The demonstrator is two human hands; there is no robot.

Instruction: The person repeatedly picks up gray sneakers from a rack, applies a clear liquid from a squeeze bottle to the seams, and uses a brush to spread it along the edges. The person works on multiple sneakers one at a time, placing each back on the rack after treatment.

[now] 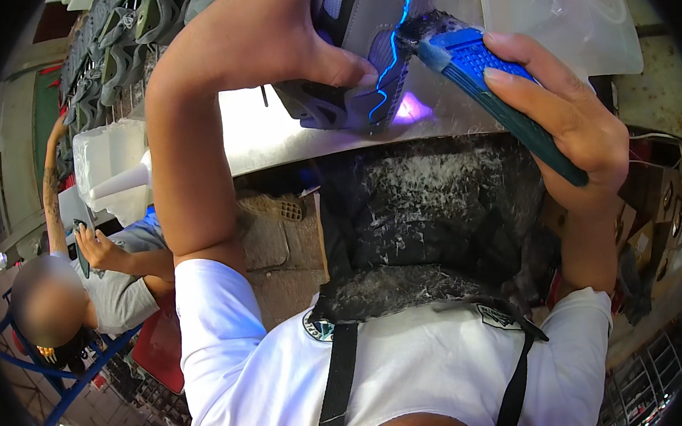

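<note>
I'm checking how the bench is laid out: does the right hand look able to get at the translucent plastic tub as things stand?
Probably yes, to touch it: the tub lies just beyond the right hand, with nothing visible between. Grasping looks harder, since that hand holds the blue brush.

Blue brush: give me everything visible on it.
The brush has a bright blue, bumpy-textured upper face and a long, dark teal handle ending in a rounded tip; both look like plastic. Its dark, scruffy bristles sit at the upper-left end and appear to meet the edge of the grey shoe. It slants down to the right, gripped in the right hand, which partly covers it. A pale patch marks the blue near the bristles.
</note>
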